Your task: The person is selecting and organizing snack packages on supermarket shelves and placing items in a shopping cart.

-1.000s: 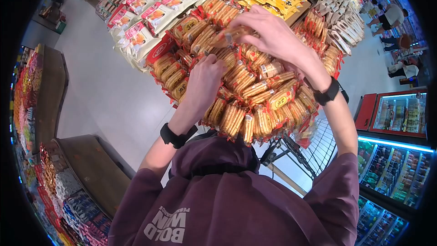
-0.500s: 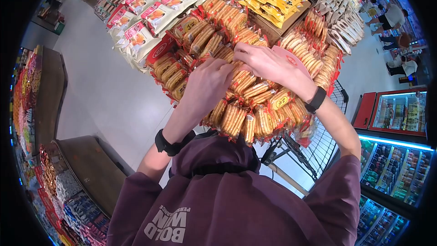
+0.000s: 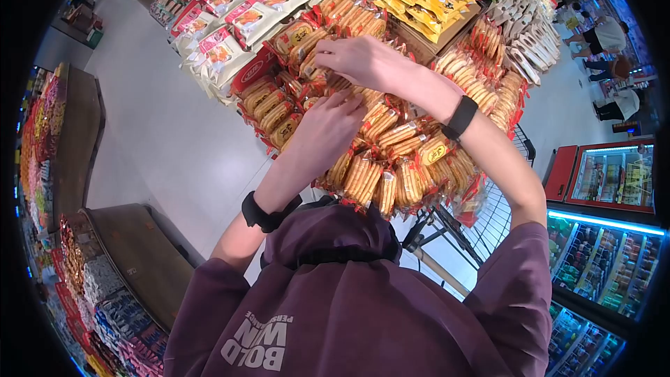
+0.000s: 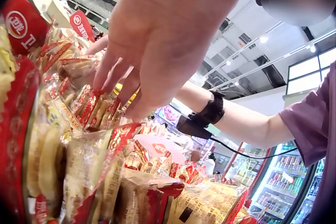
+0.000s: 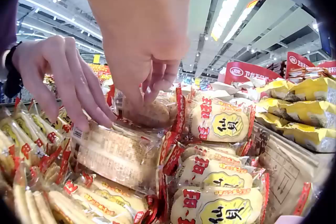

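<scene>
In the head view my right hand [image 3: 366,63] reaches over the upper left packs of the wafer heap [image 3: 377,119]. Curled fingertips of the right hand [image 5: 144,40] pinch a clear-wrapped wafer pack [image 5: 152,112] in the right wrist view. My left hand [image 3: 324,129] is just below it, nearer my body. Its fingers [image 5: 89,90] lie relaxed over another pack [image 5: 113,155], touching its upper edge. From the left wrist the left hand [image 4: 163,40] hangs above red-edged packs [image 4: 89,166], fingers extended downward and gripping nothing that shows.
White-and-pink bags [image 3: 248,14] lie at the upper left, yellow bags [image 3: 422,3] beyond the heap in a cardboard box. A wire cart [image 3: 488,230] stands at the lower right. Drink fridges [image 3: 600,258] are on the right, a wooden counter [image 3: 139,258] on the left.
My right hand lowered a raised pack toward the left hand, then moved up and left to the packs it touches now. The left hand has shifted slightly right.
</scene>
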`<state>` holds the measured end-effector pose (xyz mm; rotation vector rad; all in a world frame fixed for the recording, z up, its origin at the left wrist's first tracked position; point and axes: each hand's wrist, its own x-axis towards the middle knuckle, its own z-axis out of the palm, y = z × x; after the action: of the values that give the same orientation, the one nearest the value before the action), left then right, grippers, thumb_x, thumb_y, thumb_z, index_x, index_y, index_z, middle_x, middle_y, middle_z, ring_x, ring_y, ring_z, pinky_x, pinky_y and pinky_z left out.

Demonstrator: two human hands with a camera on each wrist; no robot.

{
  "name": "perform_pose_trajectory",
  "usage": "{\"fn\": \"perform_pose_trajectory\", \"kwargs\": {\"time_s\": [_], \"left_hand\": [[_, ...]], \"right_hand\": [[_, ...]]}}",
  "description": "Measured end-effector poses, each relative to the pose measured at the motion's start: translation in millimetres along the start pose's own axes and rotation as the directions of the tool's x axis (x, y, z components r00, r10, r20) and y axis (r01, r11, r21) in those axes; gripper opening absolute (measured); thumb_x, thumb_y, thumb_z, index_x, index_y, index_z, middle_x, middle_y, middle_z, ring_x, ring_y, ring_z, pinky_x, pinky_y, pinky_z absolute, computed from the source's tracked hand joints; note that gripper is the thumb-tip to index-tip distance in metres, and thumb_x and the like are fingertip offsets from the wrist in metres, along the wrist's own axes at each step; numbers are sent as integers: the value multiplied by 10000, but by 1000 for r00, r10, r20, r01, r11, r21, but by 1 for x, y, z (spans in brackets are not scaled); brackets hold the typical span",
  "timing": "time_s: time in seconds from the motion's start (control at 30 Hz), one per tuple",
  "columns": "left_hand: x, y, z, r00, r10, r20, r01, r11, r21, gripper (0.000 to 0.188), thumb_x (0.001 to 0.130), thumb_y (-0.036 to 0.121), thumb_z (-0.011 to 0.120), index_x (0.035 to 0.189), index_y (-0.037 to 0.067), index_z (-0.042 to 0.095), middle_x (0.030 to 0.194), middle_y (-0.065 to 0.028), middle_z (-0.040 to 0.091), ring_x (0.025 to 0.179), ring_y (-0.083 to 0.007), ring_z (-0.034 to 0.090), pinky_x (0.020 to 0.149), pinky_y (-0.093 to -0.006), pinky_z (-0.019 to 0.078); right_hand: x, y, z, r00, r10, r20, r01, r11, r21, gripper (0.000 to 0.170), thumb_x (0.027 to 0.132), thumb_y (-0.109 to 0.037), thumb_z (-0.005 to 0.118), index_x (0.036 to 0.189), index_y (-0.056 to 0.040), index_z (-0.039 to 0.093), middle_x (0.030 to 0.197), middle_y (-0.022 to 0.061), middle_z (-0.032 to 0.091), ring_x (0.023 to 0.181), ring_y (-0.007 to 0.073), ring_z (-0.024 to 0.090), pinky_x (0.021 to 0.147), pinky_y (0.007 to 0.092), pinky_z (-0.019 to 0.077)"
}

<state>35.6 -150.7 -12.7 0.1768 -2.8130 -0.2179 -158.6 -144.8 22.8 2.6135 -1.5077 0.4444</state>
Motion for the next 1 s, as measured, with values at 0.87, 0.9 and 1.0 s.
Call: {"fn": "perform_pose_trajectory", "kwargs": {"time_s": [0.87,0.9,1.0], "left_hand": [[-16,-5,-20,998,41,50,-31,980,-198,435,926,135,660,1345,43,589,1380,-115,589,1339,-307,511,1089,-447,439],[-17,-3,-18,997,53,49,-43,980,-193,452,924,160,672,1353,49,584,1406,-114,567,1355,-308,492,1095,-452,430],[-19,1,-10,995,60,82,-49,991,-126,493,919,221,693,1372,63,574,1478,-109,495,1400,-310,430,1113,-461,401]], "right_hand": [[-96,-35,-8,960,221,172,-257,940,223,168,888,-81,660,1008,-15,562,966,139,577,858,363,640,731,464,541],[-96,-35,-7,959,225,174,-262,937,229,155,891,-80,659,994,-12,564,964,141,576,859,366,638,735,464,541],[-94,-30,-12,960,189,206,-243,929,280,119,887,-59,651,969,-3,585,957,151,584,863,378,638,740,470,541]]}}
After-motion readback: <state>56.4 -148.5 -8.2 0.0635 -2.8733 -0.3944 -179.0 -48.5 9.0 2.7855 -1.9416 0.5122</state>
